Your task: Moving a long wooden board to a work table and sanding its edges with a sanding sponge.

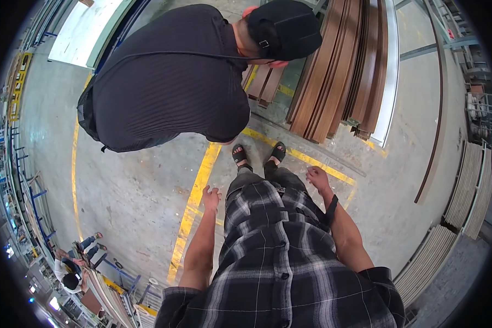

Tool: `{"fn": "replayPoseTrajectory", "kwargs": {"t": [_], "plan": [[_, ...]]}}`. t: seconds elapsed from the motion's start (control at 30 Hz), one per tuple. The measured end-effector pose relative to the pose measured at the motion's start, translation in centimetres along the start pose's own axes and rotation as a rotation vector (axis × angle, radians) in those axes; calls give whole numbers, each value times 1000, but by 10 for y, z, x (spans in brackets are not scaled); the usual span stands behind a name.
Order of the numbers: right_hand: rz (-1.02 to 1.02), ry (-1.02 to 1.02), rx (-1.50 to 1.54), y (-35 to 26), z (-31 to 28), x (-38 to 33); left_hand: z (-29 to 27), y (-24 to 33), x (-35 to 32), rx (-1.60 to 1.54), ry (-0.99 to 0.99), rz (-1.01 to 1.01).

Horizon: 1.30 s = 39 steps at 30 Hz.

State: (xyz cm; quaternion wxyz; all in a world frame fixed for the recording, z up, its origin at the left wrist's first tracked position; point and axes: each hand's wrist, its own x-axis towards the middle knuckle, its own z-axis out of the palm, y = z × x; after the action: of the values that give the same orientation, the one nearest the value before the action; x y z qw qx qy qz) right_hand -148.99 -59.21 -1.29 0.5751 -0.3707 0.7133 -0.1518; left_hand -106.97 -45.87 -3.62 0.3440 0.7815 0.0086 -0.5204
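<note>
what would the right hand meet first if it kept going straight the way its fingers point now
Probably the yellow painted line on the grey concrete floor: the empty right hand points forward and down at it, short of the leaning brown wooden boards. Depth is unclear.

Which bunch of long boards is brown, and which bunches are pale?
The brown boards are the bunch at the top, ahead of the bending person in black. The pale bunches lie at the right edge, ribbed and grey-beige, farther from both empty hands.

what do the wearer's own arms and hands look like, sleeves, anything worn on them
Both forearms are bare, below short sleeves of a black, grey and white plaid button-up shirt. The left hand has no glove, ring or band that shows. The right hand is also ungloved; a dark band, like a watch strap, sits on that forearm below the wrist.
</note>
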Motion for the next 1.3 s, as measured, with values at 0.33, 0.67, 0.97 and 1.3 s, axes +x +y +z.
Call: {"fn": "replayPoseTrajectory", "kwargs": {"t": [0.33, 0.67, 0.97, 1.3], "plan": [[-207, -75, -13, -40, 16, 28, 28, 7, -3, -39, -21, 3], [2, -13, -87, 2, -11, 11, 41, 21, -7, -58, -55, 25], [-21, 0, -1, 2, 0, 4, 26, 12, -1, 40, -66, 16], [-60, 88, -10, 14, 12, 9, 35, 38, -8, 4, -70, 39]]}}
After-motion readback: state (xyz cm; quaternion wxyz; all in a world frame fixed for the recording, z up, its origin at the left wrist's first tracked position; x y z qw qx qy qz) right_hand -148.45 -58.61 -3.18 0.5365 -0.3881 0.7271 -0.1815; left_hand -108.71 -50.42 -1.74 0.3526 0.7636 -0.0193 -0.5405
